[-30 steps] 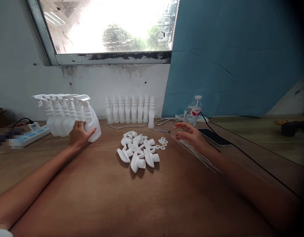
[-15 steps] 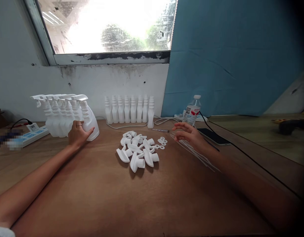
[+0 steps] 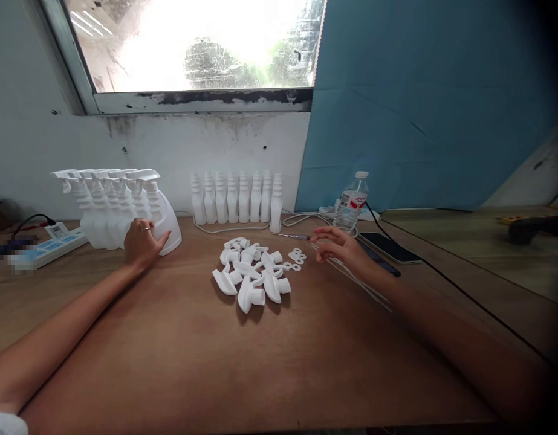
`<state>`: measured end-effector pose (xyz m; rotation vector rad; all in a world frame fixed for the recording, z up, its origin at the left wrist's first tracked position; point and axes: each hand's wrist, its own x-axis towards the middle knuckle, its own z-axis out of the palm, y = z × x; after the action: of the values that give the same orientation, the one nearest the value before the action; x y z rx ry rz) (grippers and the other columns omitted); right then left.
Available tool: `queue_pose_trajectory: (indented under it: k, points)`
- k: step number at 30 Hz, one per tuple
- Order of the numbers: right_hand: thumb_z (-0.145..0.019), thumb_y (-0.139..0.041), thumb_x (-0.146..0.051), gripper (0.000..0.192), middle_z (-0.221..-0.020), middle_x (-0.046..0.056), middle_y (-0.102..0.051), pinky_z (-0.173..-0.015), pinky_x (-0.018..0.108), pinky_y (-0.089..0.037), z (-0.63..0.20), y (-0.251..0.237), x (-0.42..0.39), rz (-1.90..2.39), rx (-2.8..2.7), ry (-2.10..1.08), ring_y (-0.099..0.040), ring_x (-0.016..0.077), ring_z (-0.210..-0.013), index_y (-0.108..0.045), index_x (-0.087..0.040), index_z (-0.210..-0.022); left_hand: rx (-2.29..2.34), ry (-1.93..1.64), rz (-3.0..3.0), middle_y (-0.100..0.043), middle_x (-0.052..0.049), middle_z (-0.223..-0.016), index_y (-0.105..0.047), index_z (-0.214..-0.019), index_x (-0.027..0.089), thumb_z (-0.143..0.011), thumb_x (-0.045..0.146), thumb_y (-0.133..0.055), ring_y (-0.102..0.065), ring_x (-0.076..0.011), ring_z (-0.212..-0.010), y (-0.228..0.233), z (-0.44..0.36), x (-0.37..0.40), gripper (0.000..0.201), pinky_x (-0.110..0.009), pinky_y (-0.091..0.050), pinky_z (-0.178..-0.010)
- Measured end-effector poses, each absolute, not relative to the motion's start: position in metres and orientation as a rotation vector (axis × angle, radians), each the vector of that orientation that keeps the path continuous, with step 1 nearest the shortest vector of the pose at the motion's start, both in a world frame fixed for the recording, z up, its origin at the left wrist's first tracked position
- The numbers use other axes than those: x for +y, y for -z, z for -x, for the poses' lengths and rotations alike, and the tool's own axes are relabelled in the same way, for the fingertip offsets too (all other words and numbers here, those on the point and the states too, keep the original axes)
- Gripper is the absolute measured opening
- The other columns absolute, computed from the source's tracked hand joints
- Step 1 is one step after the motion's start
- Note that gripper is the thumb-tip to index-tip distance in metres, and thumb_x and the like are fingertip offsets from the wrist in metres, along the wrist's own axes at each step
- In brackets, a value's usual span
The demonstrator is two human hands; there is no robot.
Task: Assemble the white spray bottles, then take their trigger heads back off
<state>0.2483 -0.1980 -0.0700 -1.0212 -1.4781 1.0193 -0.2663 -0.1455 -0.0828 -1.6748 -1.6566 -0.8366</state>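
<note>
Touching the upright white plastic spray bottle [image 3: 168, 222] on its right, the left hand [image 3: 142, 244] has an unclear grip; the right hand [image 3: 337, 246], half-curled, apparently empty, hovers by thin white tubes [image 3: 368, 291] slanting nearward right.

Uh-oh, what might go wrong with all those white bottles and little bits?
Spray bottles might topple: the left hand is against the end spray bottle, and the other spray bottles stand close beside it, so a push could tip several.

Little rings might scatter: the white rings lie loose near the right hand, so a bump could send them sliding.

Thin tubes might get knocked about: the tubes lie loose beneath the right arm.
</note>
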Motion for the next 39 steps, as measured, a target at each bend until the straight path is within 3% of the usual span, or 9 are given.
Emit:
queue_pose_trajectory:
  k: [7, 13, 18, 22, 27, 32, 39]
  points:
    - [-0.081, -0.054, -0.037, 0.032, -0.103, 0.007, -0.062, -0.054, 0.029, -0.049, -0.246, 0.076, -0.199, 1.229, -1.82, -0.704, -0.061, 0.0117, -0.055, -0.052, -0.019, -0.107, -1.214, 0.788, 1.839, -0.054, -0.01, -0.088, -0.045, -0.092, 0.016, -0.089, 0.043, -0.055, -0.054, -0.0266, -0.085, 0.085, 0.255, -0.155, 0.029, -0.039, -0.045, -0.077]
    - [-0.08, -0.053, -0.027, 0.022, -0.079, 0.004, -0.063, -0.064, 0.029, -0.045, -0.239, 0.081, -0.204, 1.321, -2.136, -0.413, -0.056, 0.0152, -0.064, -0.064, -0.018, -0.097, -0.936, 0.916, 2.29, -0.056, -0.007, -0.091, -0.048, -0.091, 0.019, -0.088, 0.026, -0.055, -0.055, -0.021, -0.086, 0.098, 0.182, -0.191, 0.01, -0.034, -0.046, -0.079]
    - [-0.082, -0.052, -0.023, 0.024, -0.105, 0.009, -0.064, -0.087, 0.035, -0.046, -0.228, 0.08, -0.213, 1.257, -2.293, -0.319, -0.059, 0.0216, -0.091, -0.066, -0.019, -0.101, -0.798, 1.013, 2.607, -0.057, -0.01, -0.102, -0.053, -0.105, 0.018, -0.089, 0.023, -0.054, -0.054, -0.0211, -0.095, 0.099, 0.137, -0.221, 0.016, -0.037, -0.046, -0.086]
    - [-0.087, -0.047, -0.023, 0.03, -0.115, 0.011, -0.06, -0.095, 0.039, -0.045, -0.228, 0.084, -0.213, 1.17, -2.427, -0.265, -0.058, 0.0242, -0.104, -0.064, -0.02, -0.111, -0.774, 0.936, 2.738, -0.057, -0.011, -0.111, -0.055, -0.116, 0.019, -0.09, 0.024, -0.053, -0.052, -0.0233, -0.104, 0.1, 0.132, -0.225, 0.026, -0.04, -0.044, -0.093]
    - [-0.09, -0.046, -0.026, 0.032, -0.117, 0.011, -0.058, -0.092, 0.038, -0.047, -0.229, 0.089, -0.211, 1.151, -2.47, -0.282, -0.06, 0.0235, -0.101, -0.065, -0.021, -0.114, -0.829, 0.905, 2.769, -0.057, -0.012, -0.116, -0.058, -0.12, 0.019, -0.091, 0.027, -0.053, -0.051, -0.0246, -0.107, 0.101, 0.134, -0.222, 0.03, -0.041, -0.043, -0.095]
    - [-0.091, -0.045, -0.03, 0.028, -0.106, 0.011, -0.06, -0.083, 0.036, -0.049, -0.229, 0.09, -0.208, 1.182, -2.491, -0.256, -0.06, 0.0218, -0.091, -0.066, -0.018, -0.105, -0.862, 0.85, 2.777, -0.056, -0.013, -0.119, -0.056, -0.127, 0.019, -0.092, 0.03, -0.052, -0.049, -0.0255, -0.11, 0.1, 0.134, -0.223, 0.037, -0.043, -0.041, -0.097]
    - [-0.089, -0.049, -0.031, 0.02, -0.092, 0.008, -0.061, -0.074, 0.034, -0.047, -0.23, 0.089, -0.208, 1.198, -2.476, -0.254, -0.057, 0.0197, -0.079, -0.064, -0.018, -0.093, -0.9, 0.842, 2.811, -0.055, -0.013, -0.117, -0.061, -0.118, 0.017, -0.092, 0.032, -0.052, -0.047, -0.0255, -0.109, 0.1, 0.134, -0.224, 0.031, -0.044, -0.041, -0.097]
